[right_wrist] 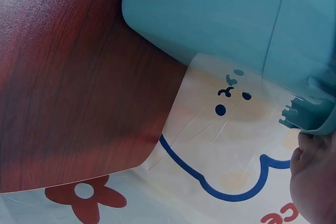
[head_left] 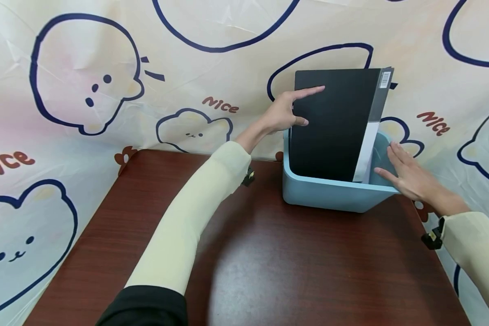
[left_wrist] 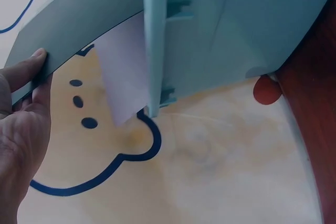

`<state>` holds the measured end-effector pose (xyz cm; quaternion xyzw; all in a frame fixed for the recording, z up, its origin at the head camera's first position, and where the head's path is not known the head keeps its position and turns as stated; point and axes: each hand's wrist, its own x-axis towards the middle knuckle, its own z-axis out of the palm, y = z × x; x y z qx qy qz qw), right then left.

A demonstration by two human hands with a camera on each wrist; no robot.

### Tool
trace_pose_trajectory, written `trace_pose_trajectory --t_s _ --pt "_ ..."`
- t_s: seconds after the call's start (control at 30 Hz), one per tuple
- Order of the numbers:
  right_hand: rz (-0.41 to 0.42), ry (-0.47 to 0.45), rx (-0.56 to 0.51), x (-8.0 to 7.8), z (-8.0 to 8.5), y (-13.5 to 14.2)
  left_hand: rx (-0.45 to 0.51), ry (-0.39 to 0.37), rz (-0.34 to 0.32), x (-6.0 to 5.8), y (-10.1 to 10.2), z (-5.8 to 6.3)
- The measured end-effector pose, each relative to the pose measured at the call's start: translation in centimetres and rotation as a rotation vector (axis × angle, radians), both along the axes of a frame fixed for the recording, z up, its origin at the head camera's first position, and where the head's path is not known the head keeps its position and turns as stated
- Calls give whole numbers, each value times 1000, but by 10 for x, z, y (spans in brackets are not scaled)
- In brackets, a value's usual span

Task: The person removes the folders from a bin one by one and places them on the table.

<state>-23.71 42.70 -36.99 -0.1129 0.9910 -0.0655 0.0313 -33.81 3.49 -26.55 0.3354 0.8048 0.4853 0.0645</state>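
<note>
A black folder (head_left: 332, 124) with a grey-and-white spine and a barcode label stands tilted in a light blue plastic bin (head_left: 326, 194). My left hand (head_left: 283, 111) holds the folder by its left edge, index finger stretched over the cover. In the left wrist view, the left hand (left_wrist: 23, 114) pinches the folder (left_wrist: 79, 24) between thumb and fingers. A pale sheet (left_wrist: 123, 69) shows between the folder and the bin's rim. At the bin's right rim my right hand (head_left: 411, 174) rests with straight fingers; the right wrist view shows only part of this hand (right_wrist: 315, 177).
The bin stands at the far right corner of a dark red-brown wooden table (head_left: 309, 258). Behind and beside the table hangs a cream sheet (head_left: 212, 72) printed with blue-outlined cartoon bears. Small black devices (head_left: 248, 176) are worn at both wrists.
</note>
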Motion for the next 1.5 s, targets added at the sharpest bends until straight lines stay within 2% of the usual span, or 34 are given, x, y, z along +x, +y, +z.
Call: trace_pose_trajectory --t_s 0.17,0.37,0.57,0.77,1.0,1.1,1.27,1.5 --pt "2 1 3 0 0 0 44 -2 9 8 -11 13" --pt "2 13 7 -2 -2 -1 121 16 2 6 -20 19" --pt "5 23 3 -4 -2 -2 190 44 26 5 -28 26" --pt "2 20 -1 -5 -1 -3 345 -33 18 5 -34 33" --pt "2 11 -4 -6 -1 -5 472 -121 -10 6 -42 42" --pt "0 13 -5 -6 -1 -6 516 -128 -17 7 -47 47" --pt "-4 18 -5 -7 -1 -7 529 -83 -19 10 -55 54" --pt "4 19 -1 -5 -1 -7 497 -96 -1 17 -69 57"
